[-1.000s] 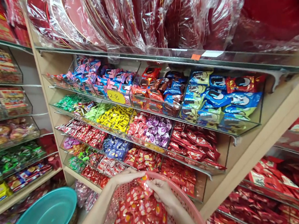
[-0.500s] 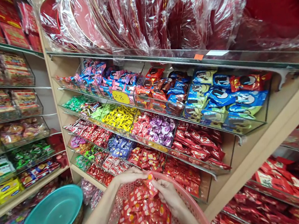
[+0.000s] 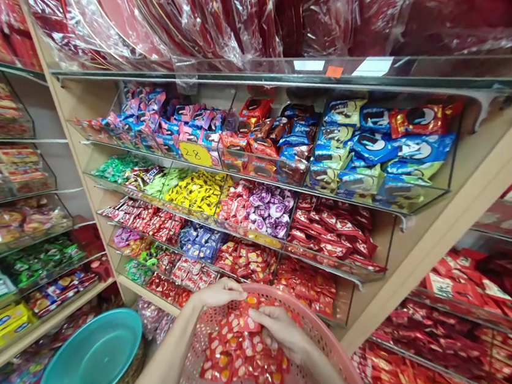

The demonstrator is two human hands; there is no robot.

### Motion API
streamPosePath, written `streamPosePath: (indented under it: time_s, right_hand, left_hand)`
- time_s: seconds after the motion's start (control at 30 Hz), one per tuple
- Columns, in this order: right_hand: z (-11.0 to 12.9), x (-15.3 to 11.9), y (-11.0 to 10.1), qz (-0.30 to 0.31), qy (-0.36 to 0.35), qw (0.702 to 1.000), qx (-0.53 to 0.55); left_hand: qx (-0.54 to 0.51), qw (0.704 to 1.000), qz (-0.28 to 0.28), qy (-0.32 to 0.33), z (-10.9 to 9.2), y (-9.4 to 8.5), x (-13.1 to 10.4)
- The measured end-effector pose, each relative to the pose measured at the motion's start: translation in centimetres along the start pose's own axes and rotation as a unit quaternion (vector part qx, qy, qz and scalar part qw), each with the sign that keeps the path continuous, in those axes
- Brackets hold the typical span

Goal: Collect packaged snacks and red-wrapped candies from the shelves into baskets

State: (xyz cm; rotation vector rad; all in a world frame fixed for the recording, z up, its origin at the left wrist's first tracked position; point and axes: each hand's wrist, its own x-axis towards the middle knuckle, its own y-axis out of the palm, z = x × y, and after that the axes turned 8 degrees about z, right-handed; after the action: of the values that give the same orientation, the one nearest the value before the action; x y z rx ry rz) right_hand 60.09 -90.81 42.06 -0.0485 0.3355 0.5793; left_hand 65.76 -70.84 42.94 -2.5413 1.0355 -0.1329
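Observation:
A pink perforated plastic basket (image 3: 336, 346) stands low in front of me, holding a heap of small red candy packets (image 3: 242, 354) with pale and orange spots. My right hand (image 3: 281, 331) reaches in from the right, closed with its thumb on a red packet at the top of the heap. At the basket's far side is my left hand (image 3: 221, 293), its fingers curled together beside the rim. What those fingers hold, if anything, is hidden.
Behind the basket, a tilted shelf rack carries clear bins of wrapped sweets, with a yellow price tag (image 3: 195, 154). A teal basin (image 3: 90, 362) sits on a woven base at left. Plastic-wrapped red round items (image 3: 236, 15) fill the top shelf. A wooden post (image 3: 439, 220) slants at right.
My left hand has drawn slightly left, apart from the packet at my right hand. My right hand has lowered a little with the packet. The view has shifted slightly.

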Motion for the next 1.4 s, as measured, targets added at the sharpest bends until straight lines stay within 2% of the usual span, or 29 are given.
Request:
streamPosePath:
  time_s: [0.23, 0.47, 0.63, 0.8, 0.97, 1.4]
  right_hand:
    - [0.3, -0.2, -0.2, -0.003, -0.017, 0.998, 0.063]
    - [0.4, -0.4, -0.9, -0.004, -0.042, 0.994, 0.103]
    - [1.2, -0.8, -0.9, -0.028, -0.051, 0.984, 0.167]
    - [1.2, -0.7, -0.9, -0.053, -0.061, 0.974, 0.211]
    - [0.8, -0.3, -0.8, -0.071, -0.078, 0.970, 0.217]
    - [0.6, -0.5, -0.4, -0.089, -0.090, 0.970, 0.209]
  left_hand:
    - [0.011, 1.000, 0.014, -0.002, -0.6, 0.2, 0.2]
    - [-0.035, 0.997, -0.013, -0.063, -2.0, 0.5, 0.0]
    - [-0.031, 0.999, -0.008, -0.038, -2.7, 0.4, -0.3]
    - [-0.044, 0.998, 0.025, -0.031, -2.5, 0.3, -0.3]
    - [-0.025, 0.999, 0.010, -0.020, -2.5, 0.2, -0.1]
    - [-0.010, 1.000, 0.018, -0.003, -2.5, 0.3, 0.2]
